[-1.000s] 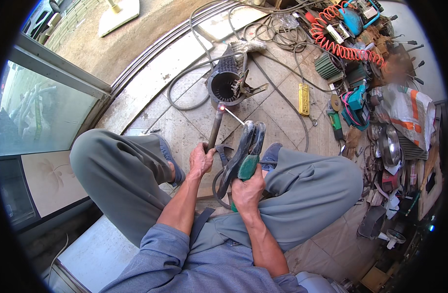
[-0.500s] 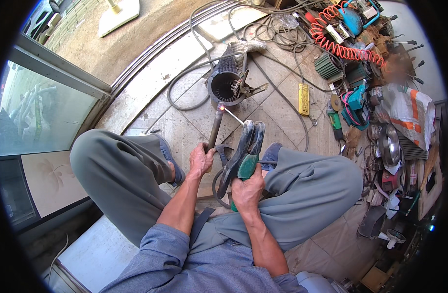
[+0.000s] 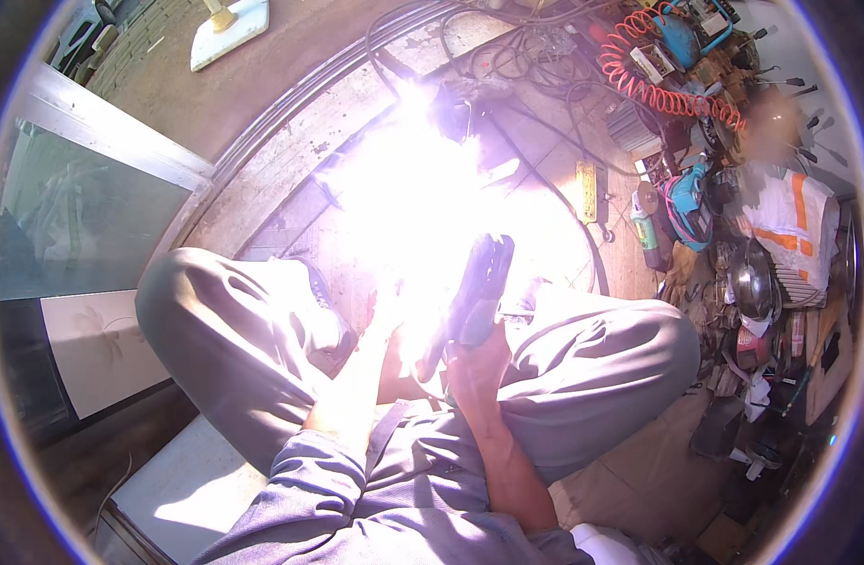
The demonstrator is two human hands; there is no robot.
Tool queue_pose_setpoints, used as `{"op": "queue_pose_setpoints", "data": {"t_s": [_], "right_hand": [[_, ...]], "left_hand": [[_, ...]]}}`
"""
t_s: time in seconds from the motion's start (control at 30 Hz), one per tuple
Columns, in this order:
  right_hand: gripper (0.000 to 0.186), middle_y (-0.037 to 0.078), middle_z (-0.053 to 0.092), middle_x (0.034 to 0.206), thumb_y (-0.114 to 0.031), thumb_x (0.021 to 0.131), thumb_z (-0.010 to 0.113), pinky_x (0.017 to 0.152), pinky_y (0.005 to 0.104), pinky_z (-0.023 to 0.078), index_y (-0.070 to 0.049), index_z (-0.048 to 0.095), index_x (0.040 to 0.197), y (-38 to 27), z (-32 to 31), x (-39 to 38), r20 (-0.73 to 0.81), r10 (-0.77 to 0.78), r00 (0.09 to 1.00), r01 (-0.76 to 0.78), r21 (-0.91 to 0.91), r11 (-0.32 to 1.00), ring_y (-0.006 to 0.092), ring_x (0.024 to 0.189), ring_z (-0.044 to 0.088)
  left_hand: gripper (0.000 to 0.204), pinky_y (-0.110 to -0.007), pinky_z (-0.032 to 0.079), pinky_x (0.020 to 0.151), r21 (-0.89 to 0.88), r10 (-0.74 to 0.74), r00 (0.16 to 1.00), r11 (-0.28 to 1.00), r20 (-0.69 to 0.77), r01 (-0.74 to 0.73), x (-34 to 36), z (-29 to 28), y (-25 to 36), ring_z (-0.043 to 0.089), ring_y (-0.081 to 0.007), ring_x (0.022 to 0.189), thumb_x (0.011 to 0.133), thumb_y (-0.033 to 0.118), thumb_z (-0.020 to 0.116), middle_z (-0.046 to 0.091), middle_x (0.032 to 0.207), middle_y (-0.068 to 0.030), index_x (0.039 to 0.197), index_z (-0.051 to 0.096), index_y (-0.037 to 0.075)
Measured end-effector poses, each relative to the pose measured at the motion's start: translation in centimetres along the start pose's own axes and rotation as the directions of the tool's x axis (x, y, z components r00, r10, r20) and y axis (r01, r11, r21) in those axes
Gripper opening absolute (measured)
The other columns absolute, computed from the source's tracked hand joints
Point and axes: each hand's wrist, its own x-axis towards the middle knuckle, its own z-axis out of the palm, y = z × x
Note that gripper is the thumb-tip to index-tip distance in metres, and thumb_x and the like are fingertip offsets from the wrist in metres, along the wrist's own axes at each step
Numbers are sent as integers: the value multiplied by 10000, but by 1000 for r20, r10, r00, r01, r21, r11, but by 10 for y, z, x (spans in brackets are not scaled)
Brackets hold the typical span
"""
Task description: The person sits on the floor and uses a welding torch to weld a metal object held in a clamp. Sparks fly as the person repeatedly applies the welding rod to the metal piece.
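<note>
A blinding white-violet glare (image 3: 408,179) covers the middle of the view, swallowing the hollow metal cylinder and whatever is at its front. My right hand (image 3: 474,358) is closed round the handle of a dark electrode holder (image 3: 479,278), whose jaws reach up into the light. My left hand (image 3: 385,311) is washed out at the glare's lower edge, left of the holder; its fingers and anything in them cannot be made out. My knees are spread either side of my hands.
Tools crowd the right: a coiled orange hose (image 3: 639,80), yellow power strip (image 3: 586,188), green grinder (image 3: 651,231), teal tool (image 3: 686,202) and striped sack (image 3: 790,231). Cables (image 3: 536,56) loop behind. A glass door (image 3: 83,202) and leaning panel (image 3: 93,353) stand left.
A small glowing spot at the tip of the rod in my left hand has become an intense flare hiding the cylinder, rod and electrode. My arms and legs look unmoved.
</note>
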Motion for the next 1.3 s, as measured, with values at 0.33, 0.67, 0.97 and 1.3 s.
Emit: {"op": "queue_pose_setpoints", "data": {"t_s": [0.33,0.67,0.97,1.3], "right_hand": [[262,151,634,785,-3,743,658,698,391,514,-20,562,986,12,3,2,-73,-143,987,144,3,990,330,739,677],[242,165,654,735,-13,736,658,669,400,520,-13,571,962,15,5,3,-83,-133,988,132,-13,991,352,701,688],[242,168,659,745,-13,744,662,678,408,519,-13,572,968,13,6,2,-75,-128,989,129,4,992,350,711,689],[292,170,687,791,-16,729,726,701,407,524,-5,576,979,12,4,3,-42,-111,993,112,22,993,343,748,702]], "left_hand": [[309,-436,515,782,-75,27,996,997,81,-21,0,-4,-1,687,-361,858,882,285,678,702,878,-208,1018,675,7],[334,-444,520,784,-39,41,998,998,38,-40,0,-2,-1,696,-377,855,867,286,696,706,872,-228,1018,682,-11],[350,-434,530,814,-51,4,999,999,39,-2,2,1,-6,703,-371,890,862,275,710,717,929,-231,1062,683,-11],[379,-444,528,830,34,18,998,999,62,-20,6,3,-10,692,-380,940,876,312,707,706,1005,-241,1086,671,-1]]}}
